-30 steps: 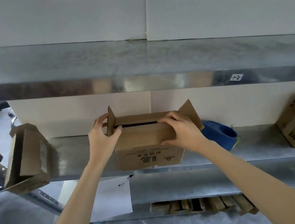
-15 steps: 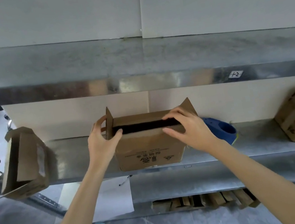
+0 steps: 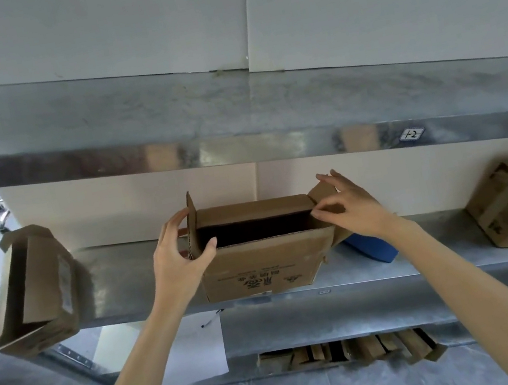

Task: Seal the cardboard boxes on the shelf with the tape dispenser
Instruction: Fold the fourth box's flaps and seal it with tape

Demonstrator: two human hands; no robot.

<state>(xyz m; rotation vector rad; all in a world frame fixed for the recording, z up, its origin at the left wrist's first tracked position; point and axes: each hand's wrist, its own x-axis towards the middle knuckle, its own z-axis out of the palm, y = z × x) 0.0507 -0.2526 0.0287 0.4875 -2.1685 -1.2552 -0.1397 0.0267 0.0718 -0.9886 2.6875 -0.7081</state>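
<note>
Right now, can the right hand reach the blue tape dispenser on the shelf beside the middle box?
Probably yes. The tape dispenser lies on the shelf just below the right hand, to the right of the box. Only the open right flap partly covers it, and the hand would first leave that flap.

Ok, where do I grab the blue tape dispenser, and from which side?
Take the dispenser by its exposed blue right end, coming from the right along the shelf. It lies right of the box, whose open right flap covers its left part. No handle shows, so probably wrap the body.
</note>
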